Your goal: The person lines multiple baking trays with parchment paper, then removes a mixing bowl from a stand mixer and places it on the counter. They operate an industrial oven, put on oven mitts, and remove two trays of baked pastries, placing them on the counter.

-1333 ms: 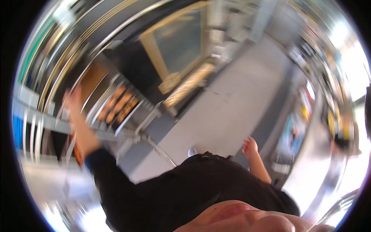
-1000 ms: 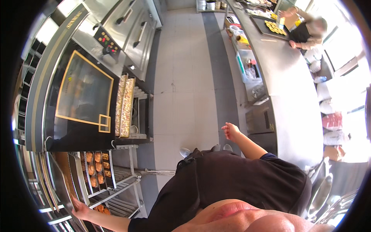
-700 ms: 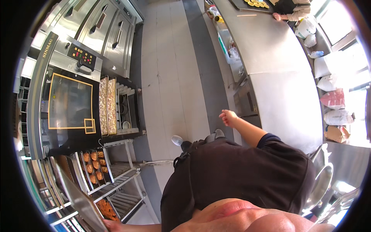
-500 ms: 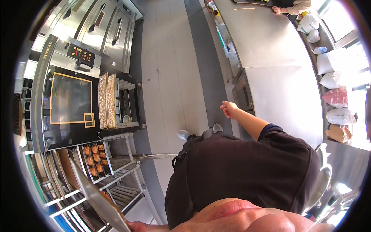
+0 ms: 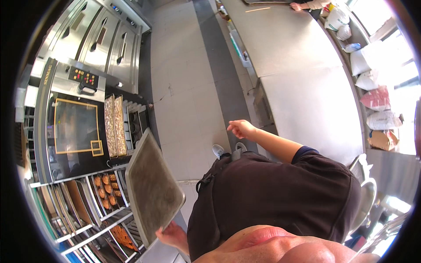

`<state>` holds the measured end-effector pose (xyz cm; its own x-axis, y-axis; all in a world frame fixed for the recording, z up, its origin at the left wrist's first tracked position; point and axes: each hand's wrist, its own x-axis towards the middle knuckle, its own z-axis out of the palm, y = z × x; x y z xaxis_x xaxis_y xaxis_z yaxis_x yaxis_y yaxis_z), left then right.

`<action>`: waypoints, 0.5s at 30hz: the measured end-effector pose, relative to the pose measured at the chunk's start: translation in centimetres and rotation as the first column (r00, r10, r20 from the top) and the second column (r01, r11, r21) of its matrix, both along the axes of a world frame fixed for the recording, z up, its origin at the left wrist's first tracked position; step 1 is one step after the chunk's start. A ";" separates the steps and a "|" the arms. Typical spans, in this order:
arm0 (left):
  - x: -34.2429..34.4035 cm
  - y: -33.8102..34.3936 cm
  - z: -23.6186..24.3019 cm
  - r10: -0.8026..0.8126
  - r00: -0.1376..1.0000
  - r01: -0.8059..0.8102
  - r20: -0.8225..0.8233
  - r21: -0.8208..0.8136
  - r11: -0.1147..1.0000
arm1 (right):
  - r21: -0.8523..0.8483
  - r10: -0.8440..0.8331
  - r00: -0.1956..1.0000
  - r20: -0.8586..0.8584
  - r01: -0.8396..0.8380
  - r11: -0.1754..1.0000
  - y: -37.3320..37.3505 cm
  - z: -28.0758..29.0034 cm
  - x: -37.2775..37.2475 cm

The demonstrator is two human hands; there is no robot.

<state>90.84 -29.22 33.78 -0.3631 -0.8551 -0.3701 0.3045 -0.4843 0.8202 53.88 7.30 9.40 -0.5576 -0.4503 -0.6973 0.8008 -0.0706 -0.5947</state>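
My left hand [image 5: 173, 237] grips the lower edge of a grey metal baking tray [image 5: 153, 188], which is tilted up on my left in front of the rack. Its broad flat face shows nothing lying on it. Out in front of my body, above the floor, hangs my right hand [image 5: 241, 129]. It holds nothing that I can see; the fingers are loosely bent and somewhat apart. The steel worktable [image 5: 311, 105] is to its right, and the hand does not touch it.
A tray rack [image 5: 115, 213] with browned baked goods [image 5: 105, 189] stands at the lower left. Beyond it is an oven with a dark glass door [image 5: 76, 125], beside upright speckled trays [image 5: 115, 127]. Another person's hand [image 5: 297, 6] rests at the worktable's far end. Bags [image 5: 378, 98] line the right side.
The tray in my left hand has swung away from the rack toward the right, turning its broad face into view. My right hand has moved left, and its fingers have loosened.
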 end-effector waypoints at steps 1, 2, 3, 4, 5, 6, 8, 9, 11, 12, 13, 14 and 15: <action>-2.6 0.3 -0.2 -0.102 0.995 0.101 0.021 0.048 0.994 | 0.002 0.041 0.997 -0.063 -0.041 0.999 0.1 2.0 0.3; -5.2 0.8 -0.7 -0.162 0.987 0.161 0.012 0.079 0.984 | -0.058 0.063 0.992 -0.106 -0.069 0.996 0.1 4.1 0.7; -7.9 1.6 -1.4 -0.218 0.973 0.224 -0.071 0.085 0.971 | -0.084 0.091 0.985 -0.143 -0.104 0.991 0.2 6.4 0.8; -10.5 1.9 -1.6 -0.268 0.963 0.268 -0.025 0.200 0.943 | -0.097 0.132 0.974 -0.184 -0.152 0.984 0.5 8.8 0.9; -12.7 2.6 -2.0 -0.340 0.937 0.350 -0.083 0.242 0.905 | -0.137 0.102 0.970 -0.219 -0.135 0.981 1.0 11.1 1.4; -15.2 3.2 -2.6 -0.363 0.931 0.342 0.021 0.289 0.894 | -0.166 0.077 0.965 -0.252 -0.122 0.979 1.5 13.2 1.9; -19.5 5.3 -4.2 -0.610 0.766 0.642 -0.204 0.189 0.743 | -0.232 0.005 0.956 -0.294 -0.077 0.970 2.3 16.6 2.9; -22.0 6.0 -5.0 -0.623 0.774 0.626 -0.118 0.295 0.722 | -0.270 -0.050 0.952 -0.301 -0.035 0.962 2.9 17.8 3.5; -26.1 7.9 -6.6 -0.760 0.617 0.777 -0.203 0.309 0.549 | -0.247 -0.125 0.940 -0.317 0.045 0.968 4.0 19.1 4.3; -27.7 9.0 -7.5 -0.828 0.512 0.855 -0.231 0.230 0.465 | -0.210 -0.222 0.924 -0.310 0.161 0.964 4.2 19.2 4.7; -29.7 10.0 -8.4 -0.858 0.466 0.875 -0.215 0.255 0.411 | -0.154 -0.295 0.903 -0.312 0.258 0.954 4.7 19.1 5.0; -31.6 10.7 -9.1 -0.912 0.378 0.901 -0.159 0.289 0.324 | -0.133 -0.362 0.876 -0.319 0.337 0.932 5.1 18.7 5.5; -33.1 11.8 -9.9 -0.934 0.292 0.935 -0.207 0.269 0.233 | -0.118 -0.439 0.846 -0.304 0.424 0.898 5.6 18.1 5.5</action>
<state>57.70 -17.47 23.88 -0.8302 0.2403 -0.5031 -0.5300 -0.6200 0.5785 59.39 12.93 27.54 -0.8888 -0.1395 -0.4366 0.4541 -0.3974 -0.7974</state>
